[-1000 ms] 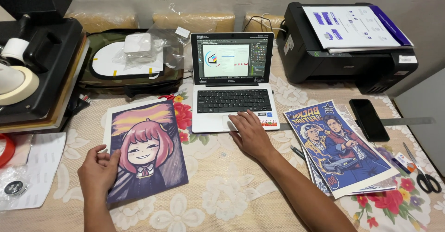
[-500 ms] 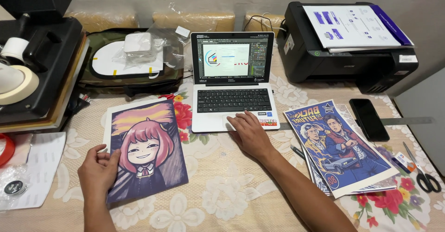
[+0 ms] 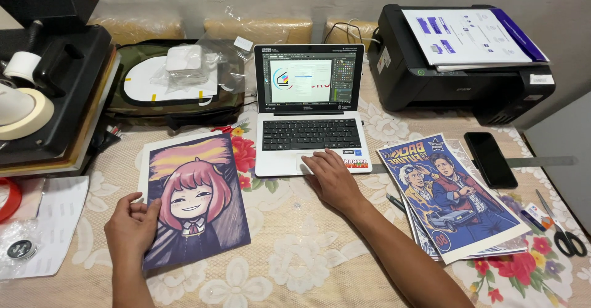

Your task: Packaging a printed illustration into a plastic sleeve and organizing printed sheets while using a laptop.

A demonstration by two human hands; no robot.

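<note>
Head view: the left hand [image 3: 130,228] pinches the near-left edge of the cartoon print [image 3: 194,200], lying flat on the tabletop [image 3: 289,265]; the right hand [image 3: 332,178] rests spread, fingers on the laptop [image 3: 311,117] touchpad. Cursor work appears in hand. Open room lies near centre; the poster stack [image 3: 452,197] crowds the right.

print [image 3: 197,200] under left hand [image 3: 131,225]: paper, slight sheen. poster stack [image 3: 452,197]: glossy paper. laptop [image 3: 311,114]: white matt plastic shell, black keys (right hand [image 3: 332,178] on the touchpad). printer [image 3: 458,64]: black plastic, part gloss. tablecloth [image 3: 289,259]: lace-like floral cloth. phone [image 3: 490,159]: glossy black glass. ruler [image 3: 542,161]: brushed metal.
</note>
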